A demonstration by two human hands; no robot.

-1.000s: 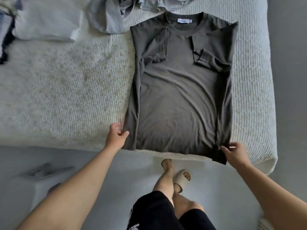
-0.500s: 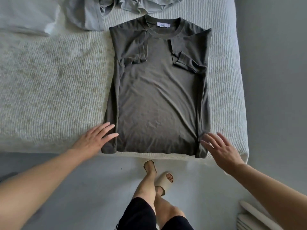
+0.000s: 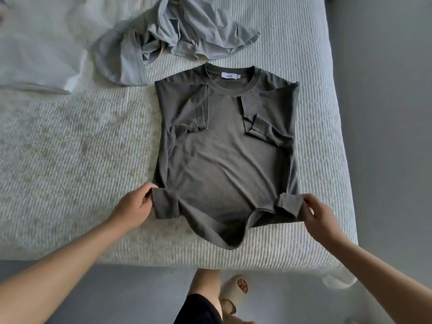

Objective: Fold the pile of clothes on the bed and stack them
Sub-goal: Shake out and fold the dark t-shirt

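A dark olive t-shirt [image 3: 224, 146] lies on the bed, collar away from me, both sleeves and sides folded in. My left hand [image 3: 134, 206] pinches its bottom left corner. My right hand [image 3: 319, 215] pinches its bottom right corner. Both corners are raised off the bed, and the hem between them sags toward me. A crumpled light grey garment [image 3: 173, 40] lies beyond the collar.
The bed [image 3: 70, 160] has a ribbed white cover; its near edge runs below the shirt and its right edge is close to my right hand. A pale folded cloth [image 3: 35, 57] lies at the back left. My legs and a beige slipper [image 3: 233, 291] stand on the grey floor.
Half a second ago both hands were open beside the flat hem. Now they pinch the bottom corners and have lifted them up and away from the bed's edge.
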